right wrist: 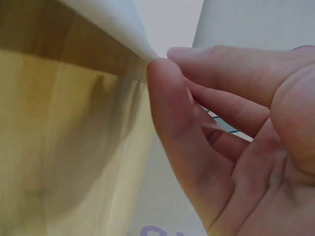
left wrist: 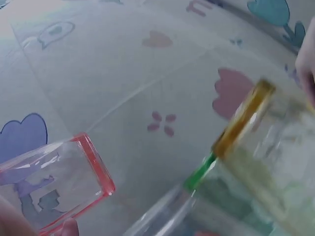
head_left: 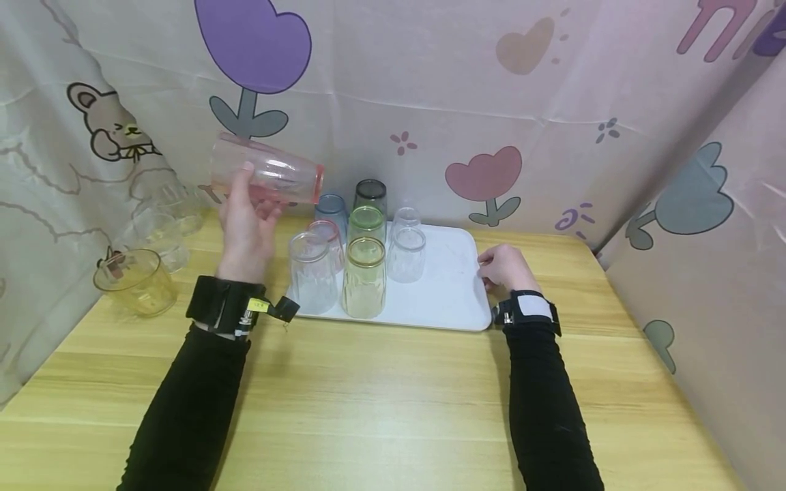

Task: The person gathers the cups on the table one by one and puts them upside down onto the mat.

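Step in hand: left hand (head_left: 245, 228) grip closed round pink cup (head_left: 267, 176), held tilted above surface (head_left: 393, 395), at 10 o'clock from tray (head_left: 451, 293). Right hand (head_left: 505, 267) pinching tray edge at 3 o'clock. Next move likely: upend cup, set beside cups (head_left: 362, 239).

No readable text, label, brand, number or sign appears anywhere in these views. The backdrop cloth (head_left: 430, 102) carries only printed pictures: tulips, hearts, small flowers and a cartoon bear, with no lettering. A small yellow tag (head_left: 258, 305) on the left wrist strap (head_left: 224, 305) shows dark marks too small to make out. The cups and the white tray (head_left: 451, 286) bear no writing, and the wrist views show none either.
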